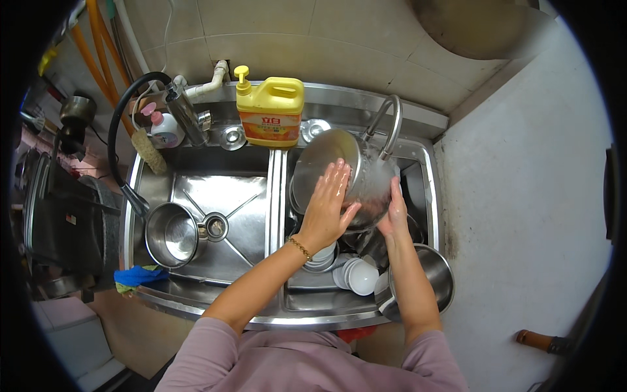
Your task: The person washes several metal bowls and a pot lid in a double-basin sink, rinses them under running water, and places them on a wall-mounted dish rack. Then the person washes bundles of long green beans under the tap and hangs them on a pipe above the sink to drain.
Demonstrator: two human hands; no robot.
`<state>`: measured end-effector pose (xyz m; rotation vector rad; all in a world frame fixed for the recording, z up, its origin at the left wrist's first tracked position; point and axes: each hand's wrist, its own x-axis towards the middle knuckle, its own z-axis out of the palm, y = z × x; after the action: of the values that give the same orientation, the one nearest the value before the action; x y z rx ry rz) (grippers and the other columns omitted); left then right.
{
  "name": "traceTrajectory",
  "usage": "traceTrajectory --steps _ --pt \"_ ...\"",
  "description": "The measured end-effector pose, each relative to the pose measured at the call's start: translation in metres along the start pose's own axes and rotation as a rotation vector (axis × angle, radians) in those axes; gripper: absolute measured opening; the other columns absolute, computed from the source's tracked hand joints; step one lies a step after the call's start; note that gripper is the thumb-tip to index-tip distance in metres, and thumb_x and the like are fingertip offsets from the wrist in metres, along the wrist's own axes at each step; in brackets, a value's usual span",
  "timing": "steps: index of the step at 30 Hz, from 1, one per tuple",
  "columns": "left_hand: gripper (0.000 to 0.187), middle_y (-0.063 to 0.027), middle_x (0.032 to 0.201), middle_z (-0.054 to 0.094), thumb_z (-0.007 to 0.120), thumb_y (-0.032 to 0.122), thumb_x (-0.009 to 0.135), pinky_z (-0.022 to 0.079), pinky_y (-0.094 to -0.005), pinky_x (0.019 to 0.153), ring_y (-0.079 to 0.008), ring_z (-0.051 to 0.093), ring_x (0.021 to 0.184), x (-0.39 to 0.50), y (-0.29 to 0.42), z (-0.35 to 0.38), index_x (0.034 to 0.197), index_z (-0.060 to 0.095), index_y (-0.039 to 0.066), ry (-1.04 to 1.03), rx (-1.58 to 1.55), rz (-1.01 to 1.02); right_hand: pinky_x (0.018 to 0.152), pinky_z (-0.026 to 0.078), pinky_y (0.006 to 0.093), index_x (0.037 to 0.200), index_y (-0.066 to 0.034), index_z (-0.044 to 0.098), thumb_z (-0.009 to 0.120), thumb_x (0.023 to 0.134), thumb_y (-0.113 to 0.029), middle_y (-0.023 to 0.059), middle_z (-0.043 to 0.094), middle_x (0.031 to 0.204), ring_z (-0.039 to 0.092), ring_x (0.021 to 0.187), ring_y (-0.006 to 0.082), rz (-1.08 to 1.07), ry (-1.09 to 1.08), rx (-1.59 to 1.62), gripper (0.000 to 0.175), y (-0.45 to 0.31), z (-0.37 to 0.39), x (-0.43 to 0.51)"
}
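Observation:
A wet stainless steel pot (321,164) is tilted on its side beneath the curved faucet (396,115) over the right basin, and water runs over its wall. My left hand (329,208) lies flat on the pot's outside, fingers stretched. My right hand (396,210) supports the pot's right side, its fingers partly hidden. Below the pot, white bowls (362,277) lie in the right basin, with a stack of white dishes (323,257) in a metal container beside them. Another steel pot (438,277) rests at the basin's right front corner, partly behind my right forearm.
The left basin (225,191) holds a steel pot (171,235). A yellow detergent jug (271,112), a pink-topped pump bottle (166,130) and a pull-down faucet (183,115) stand along the back. A sponge brush (149,152) leans at the left; a blue cloth (139,277) hangs over the front left rim.

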<state>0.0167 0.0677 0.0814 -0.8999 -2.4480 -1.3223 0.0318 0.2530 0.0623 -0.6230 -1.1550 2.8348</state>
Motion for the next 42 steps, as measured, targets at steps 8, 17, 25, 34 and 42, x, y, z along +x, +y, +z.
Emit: traceTrajectory --steps 8,17,25,34,42 --pt "0.078 -0.0166 0.146 0.026 0.065 0.029 0.084 0.031 -0.0361 0.105 -0.0267 0.031 0.132 -0.040 -0.009 -0.016 0.142 0.020 0.001 -0.262 -0.746 -0.572 0.060 0.046 0.0258 0.094 -0.0020 0.061 0.048 0.094 -0.039 0.0018 0.063 0.084 0.057 0.069 0.0110 -0.212 0.180 -0.473 0.039 0.000 0.010 -0.042" --pt "0.081 -0.0194 0.140 0.032 0.061 0.034 0.087 0.051 -0.0316 0.080 -0.0185 0.057 0.103 -0.058 -0.018 -0.073 0.144 0.013 0.004 -0.191 -0.769 -1.054 0.040 0.038 0.0336 0.067 -0.0047 0.053 0.064 0.084 -0.023 0.0124 0.052 0.052 0.052 0.042 0.0257 -0.823 -0.308 -1.577 0.027 0.010 0.055 -0.070" --pt "0.066 -0.0168 0.118 0.049 0.059 0.012 0.082 0.048 -0.0230 0.039 -0.0184 0.062 0.062 -0.011 -0.001 -0.049 0.139 0.027 0.011 -0.206 -0.946 -1.109 0.045 0.046 0.0342 0.077 -0.0053 0.054 0.058 0.082 -0.019 0.0068 0.058 0.058 0.060 0.051 0.0226 -0.947 -0.651 -1.982 0.015 0.033 0.058 -0.080" --pt "0.069 -0.0365 0.132 0.033 0.052 0.004 0.071 0.053 -0.0461 0.068 -0.0446 0.061 0.072 0.042 0.014 -0.057 0.136 0.039 0.022 -0.288 0.055 -0.132 0.089 0.043 0.0425 0.114 -0.0002 0.054 0.052 0.089 -0.025 0.0236 0.055 0.111 0.052 0.105 0.0373 -0.395 -0.450 -1.850 0.036 0.033 0.016 -0.019" --pt "0.059 -0.0349 0.126 0.041 0.055 0.003 0.072 0.052 -0.0448 0.074 -0.0436 0.061 0.082 0.063 0.029 -0.046 0.129 0.048 0.016 -0.342 0.095 -0.211 0.099 0.035 0.0390 0.116 -0.0041 0.054 0.051 0.085 -0.026 0.0163 0.056 0.116 0.051 0.109 0.0312 -0.387 -0.328 -1.992 0.038 0.108 0.007 0.060"
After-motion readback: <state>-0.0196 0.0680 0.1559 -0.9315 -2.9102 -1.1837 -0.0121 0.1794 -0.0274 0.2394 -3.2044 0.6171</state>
